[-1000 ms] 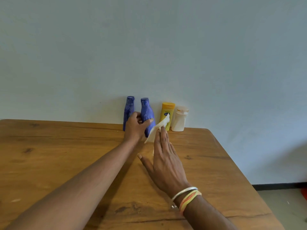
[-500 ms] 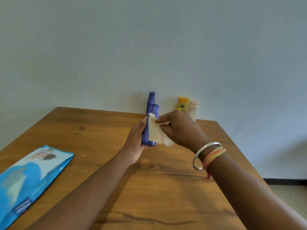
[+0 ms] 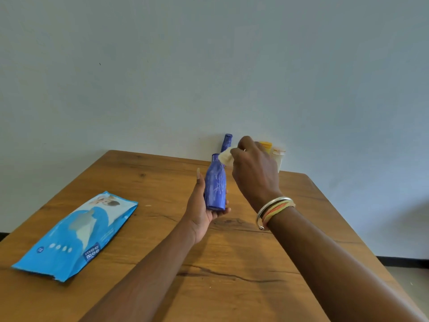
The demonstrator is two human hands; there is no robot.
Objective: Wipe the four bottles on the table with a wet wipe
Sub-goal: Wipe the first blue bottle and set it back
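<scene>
My left hand (image 3: 201, 211) grips a blue bottle (image 3: 215, 185) by its lower body and holds it upright above the wooden table (image 3: 232, 263). My right hand (image 3: 254, 169) pinches a white wet wipe (image 3: 225, 157) against the bottle's neck. A second blue bottle (image 3: 227, 141) stands at the wall behind. A yellow bottle (image 3: 265, 145) and a white bottle (image 3: 278, 156) stand to its right, mostly hidden by my right hand.
A blue pack of wet wipes (image 3: 76, 233) lies flat on the table's left side. The table's right edge (image 3: 348, 228) drops to the floor. A pale wall runs behind the bottles.
My left hand lifted the blue bottle away from the row and brought it nearer. My right hand moved the wipe from the bottle's body up to its neck.
</scene>
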